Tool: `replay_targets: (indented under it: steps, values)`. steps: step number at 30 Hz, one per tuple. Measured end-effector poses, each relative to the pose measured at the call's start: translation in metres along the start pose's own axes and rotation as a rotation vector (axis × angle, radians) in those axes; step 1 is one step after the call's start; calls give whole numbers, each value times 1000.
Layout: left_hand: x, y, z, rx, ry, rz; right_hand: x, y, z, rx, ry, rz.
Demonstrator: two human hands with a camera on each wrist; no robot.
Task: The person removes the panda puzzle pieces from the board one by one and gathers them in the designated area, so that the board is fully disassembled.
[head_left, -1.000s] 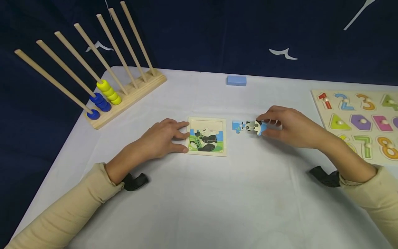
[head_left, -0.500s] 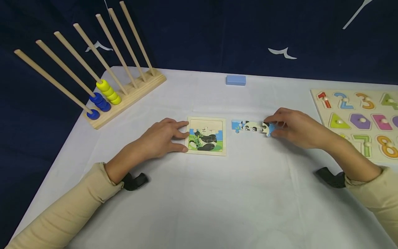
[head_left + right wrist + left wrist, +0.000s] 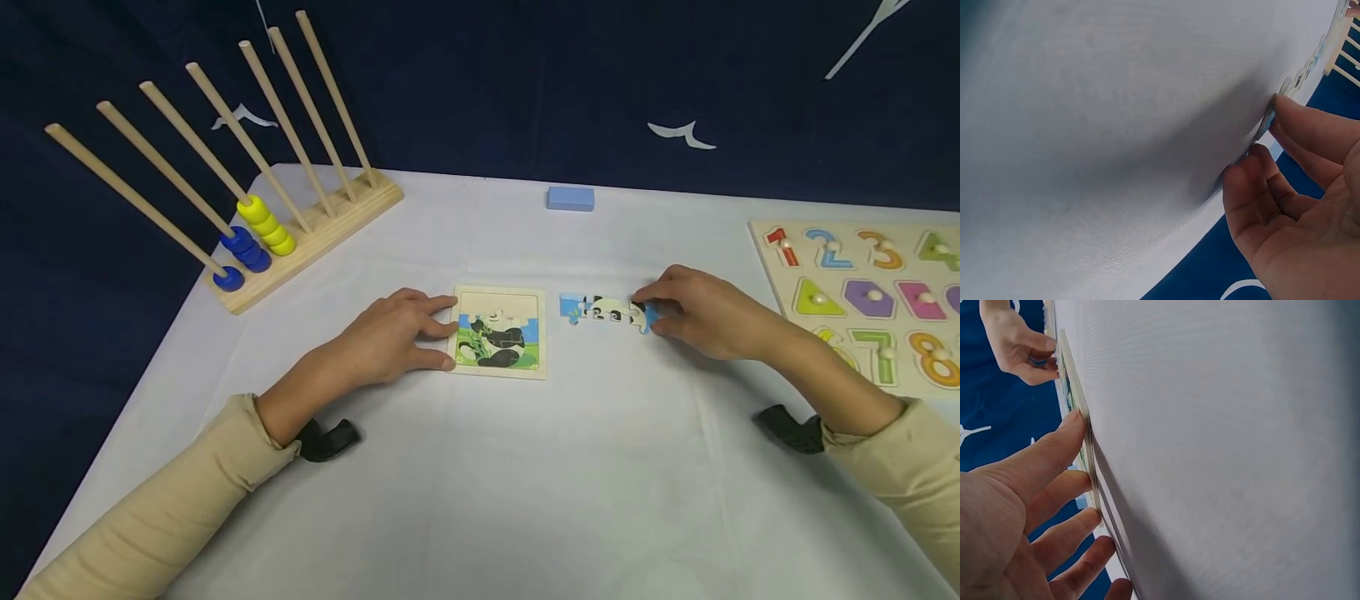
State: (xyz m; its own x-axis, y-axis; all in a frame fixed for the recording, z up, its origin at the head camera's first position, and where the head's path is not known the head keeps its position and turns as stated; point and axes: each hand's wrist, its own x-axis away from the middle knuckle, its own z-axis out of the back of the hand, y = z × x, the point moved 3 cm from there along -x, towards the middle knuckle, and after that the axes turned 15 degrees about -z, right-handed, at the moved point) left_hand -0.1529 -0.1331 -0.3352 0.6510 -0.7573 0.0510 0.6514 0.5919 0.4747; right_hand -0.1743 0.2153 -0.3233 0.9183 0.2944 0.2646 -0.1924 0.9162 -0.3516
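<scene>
The far side is closed off by a dark blue cloth backdrop [image 3: 487, 92], marked with white shapes. In front of it, the scene is carried by a surface covered in white cloth [image 3: 525, 483]. Its far left corner is occupied by a pale wooden stand with seven tilted-looking rods [image 3: 330, 227]; its right side is taken up by a pale wooden number-and-shape board with coloured knobbed pieces [image 3: 914, 233], cut off by the picture's edge.

Near the middle, a bare left hand [image 3: 386, 337] is laid flat-fingered and spread against a small square pale wooden puzzle tray [image 3: 543, 333]; its grip is relaxed, nothing being clasped. A piece is pinched in the grip of a bare right hand [image 3: 708, 315], between thumb and forefinger.

The tray is set between the hands. Inside its raised frame, a seated black-and-white panda is pictured with green leaves, on blue above green; the upper part is left as plain wood.

Beyond it, a light blue rectangular block [image 3: 570, 198] is placed near the far edge.

Right of the tray, three pieces are lined up: a blue piece with green leaves [image 3: 572, 307], a white piece with black eye patches [image 3: 606, 309], and the pinched blue, black and white piece [image 3: 642, 317], just beside it.
</scene>
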Motion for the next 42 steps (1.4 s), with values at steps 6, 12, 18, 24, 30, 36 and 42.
replay_targets:
  steps: [6, 12, 18, 24, 30, 36, 42]
  values:
    - [0, -1, 0, 7, 3, -1, -1, -1, 0, 3, -3, -1]
    - [1, 0, 1, 9, 6, -6, 0, -2, 1, -8, 13, 20]
    - [1, 0, 2, 6, 9, -1, 1, -6, 3, -13, 50, 27]
    - [2, 0, 2, 6, 3, -2, 1, -15, 5, -74, 102, 47]
    - [2, 0, 2, -3, 3, -11, 0, -32, 2, -170, 102, 85]
    - [2, -1, 2, -15, 3, -22, -5, -56, -4, -206, 92, 66]
    - [1, 1, 0, -12, -5, -25, -13, -77, -13, -250, 58, 48]
